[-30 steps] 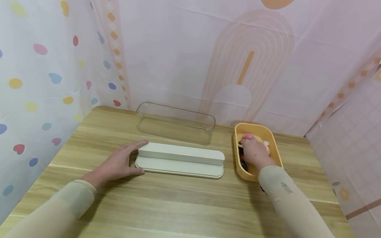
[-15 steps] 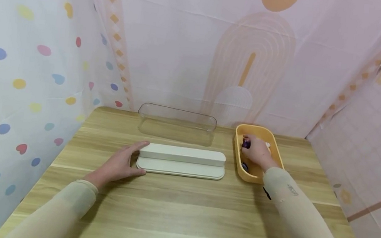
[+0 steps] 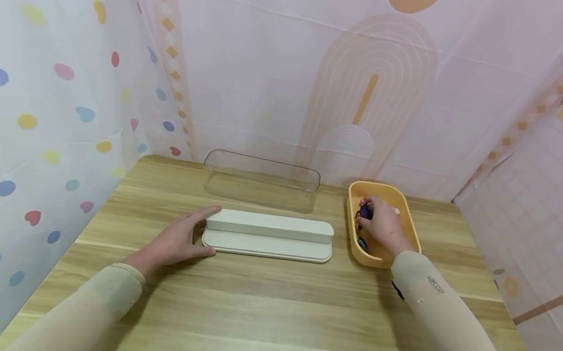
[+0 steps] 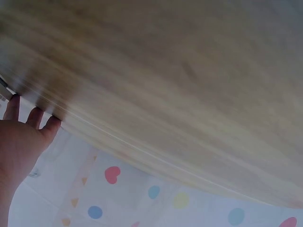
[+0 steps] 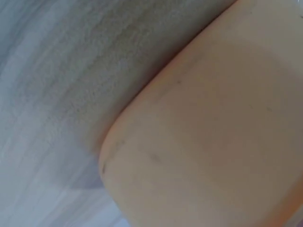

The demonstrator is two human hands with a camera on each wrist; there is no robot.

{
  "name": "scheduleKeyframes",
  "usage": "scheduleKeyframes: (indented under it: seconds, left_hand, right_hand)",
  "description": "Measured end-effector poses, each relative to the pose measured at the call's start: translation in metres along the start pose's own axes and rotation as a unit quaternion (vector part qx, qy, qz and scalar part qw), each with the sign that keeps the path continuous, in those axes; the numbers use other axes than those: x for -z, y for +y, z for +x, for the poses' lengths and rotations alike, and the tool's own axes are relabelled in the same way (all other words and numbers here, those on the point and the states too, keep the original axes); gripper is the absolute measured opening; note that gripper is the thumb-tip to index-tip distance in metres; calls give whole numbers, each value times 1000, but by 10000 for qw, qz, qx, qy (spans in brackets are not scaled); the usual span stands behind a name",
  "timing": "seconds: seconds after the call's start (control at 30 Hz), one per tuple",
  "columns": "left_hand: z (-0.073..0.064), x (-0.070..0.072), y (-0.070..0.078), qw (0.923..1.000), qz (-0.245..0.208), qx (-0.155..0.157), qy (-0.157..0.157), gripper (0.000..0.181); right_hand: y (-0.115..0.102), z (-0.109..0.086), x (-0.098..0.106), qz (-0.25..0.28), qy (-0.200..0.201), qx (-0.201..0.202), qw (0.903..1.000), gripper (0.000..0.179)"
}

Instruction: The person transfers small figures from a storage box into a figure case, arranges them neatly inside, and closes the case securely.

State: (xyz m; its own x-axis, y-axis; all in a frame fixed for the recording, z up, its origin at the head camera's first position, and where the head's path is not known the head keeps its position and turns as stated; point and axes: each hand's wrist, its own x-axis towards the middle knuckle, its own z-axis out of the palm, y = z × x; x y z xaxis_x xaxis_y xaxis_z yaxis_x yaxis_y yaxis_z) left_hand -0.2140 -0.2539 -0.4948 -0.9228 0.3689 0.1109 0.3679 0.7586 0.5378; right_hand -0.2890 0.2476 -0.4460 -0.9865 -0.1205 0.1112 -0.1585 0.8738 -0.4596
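Steadying white base [image 3: 266, 245], left of bin [image 3: 369, 259], with left hand [image 3: 176, 243]: spread wide, thumb and fingers at end away from bin. Pinching purple piece [image 3: 365, 210] inside bin with right hand [image 3: 384, 226]. Keep pinch firm, lift straight, clear bin walls. Versus a second ago: purple piece at fingertips instead of something pink; no real change left of bin.

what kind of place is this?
Probably an indoor tabletop recording or work nook, though the wider room isn't visible. A wood-grain table is enclosed by hanging patterned sheets, with a yellow tray set on it.
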Motion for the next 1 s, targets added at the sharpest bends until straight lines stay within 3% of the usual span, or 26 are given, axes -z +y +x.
scheduleKeyframes:
  seconds: [0.4,0.6,1.0]
  left_hand:
    - [0,-3,0,10000,58,32,-15,102]
    - [-1,-3,2,10000,51,60,-41,101]
    - [-2,1,4,9999,2,92,-39,101]
  right_hand:
    - [4,-8,-5,-243,175,-387,9988,52]
    - [5,-11,4,-140,359,-455,9982,51]
    - [4,-17,44,934,255,-458,9942,59]
